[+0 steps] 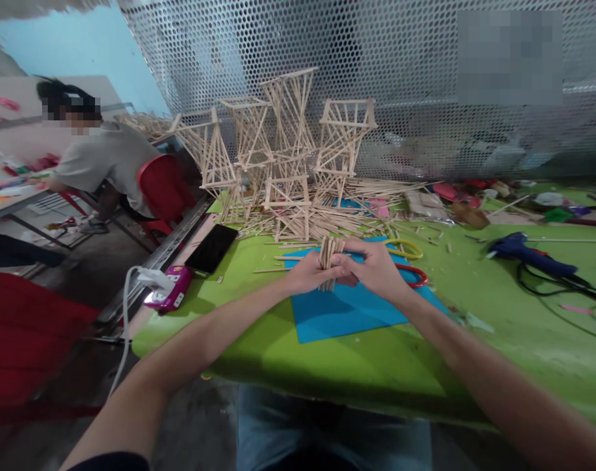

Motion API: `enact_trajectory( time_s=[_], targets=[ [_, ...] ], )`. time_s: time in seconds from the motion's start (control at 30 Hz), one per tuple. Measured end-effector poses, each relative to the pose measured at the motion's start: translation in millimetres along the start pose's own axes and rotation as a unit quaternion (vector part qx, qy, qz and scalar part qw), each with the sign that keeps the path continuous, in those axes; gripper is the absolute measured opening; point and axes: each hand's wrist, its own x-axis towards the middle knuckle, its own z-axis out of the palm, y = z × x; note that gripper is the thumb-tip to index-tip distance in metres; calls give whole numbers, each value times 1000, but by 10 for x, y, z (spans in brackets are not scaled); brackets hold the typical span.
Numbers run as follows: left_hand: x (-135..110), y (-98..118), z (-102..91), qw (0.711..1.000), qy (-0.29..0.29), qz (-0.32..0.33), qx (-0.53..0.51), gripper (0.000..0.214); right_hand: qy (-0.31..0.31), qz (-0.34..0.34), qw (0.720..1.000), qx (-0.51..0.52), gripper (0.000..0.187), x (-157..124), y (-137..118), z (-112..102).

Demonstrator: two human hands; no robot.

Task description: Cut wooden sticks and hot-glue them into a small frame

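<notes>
A bundle of short wooden sticks [331, 252] stands roughly upright between my two hands, over a blue sheet [341, 317] on the green table. My left hand [310, 271] is closed round its left side. From the right, my right hand [371, 265] has its fingers wrapped against the same bundle, the thumb near the left one. Scissors with a red handle loop [418, 276] and a yellow loop [408, 248] lie beside and partly under my right hand; their blades are hidden. A few loose sticks [271, 270] lie left of the bundle.
Stick towers [290, 124] and a heap of sticks [322, 222] stand behind my hands, before a perforated metal screen [400, 59]. A phone [212, 248] and purple power strip [173, 291] lie left, a blue glue gun [533, 255] right. Another person [108, 157] sits at far left.
</notes>
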Motion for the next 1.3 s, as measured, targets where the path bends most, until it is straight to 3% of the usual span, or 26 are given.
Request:
enact_trajectory(
  time_s=[0.17, 0.23, 0.33, 0.5, 0.63, 0.8, 1.03, 1.2, 1.3],
  targets=[
    [33, -92, 51, 993, 93, 21, 69, 38, 5, 17, 999, 30, 23, -27, -54, 34],
    [54, -138, 57, 991, 104, 30, 78, 38, 5, 26, 999, 47, 21, -30, -63, 54],
    [66, -155, 48, 994, 77, 39, 73, 42, 15, 35, 998, 47, 22, -33, -51, 73],
    [47, -77, -8, 988, 33, 26, 149, 53, 19, 56, 997, 46, 29, -32, -2, 56],
    [52, -92, -61, 984, 21, 39, 171, 55, 1, 37, 999, 38, 33, -15, 12, 34],
    [74, -143, -46, 987, 52, 54, 142, 55, -24, 21, 998, 46, 34, -10, 19, 40],
    [91, -109, 57, 991, 96, 0, 95, 47, -10, 17, 999, 36, 37, -17, -6, 86],
    [58, -182, 58, 999, 33, -21, 26, 61, -79, 60, 989, 106, 40, -59, -42, 104],
    [36, -189, 61, 999, -6, -28, 38, 64, -122, 56, 983, 127, 37, -74, -84, 98]
  ],
)
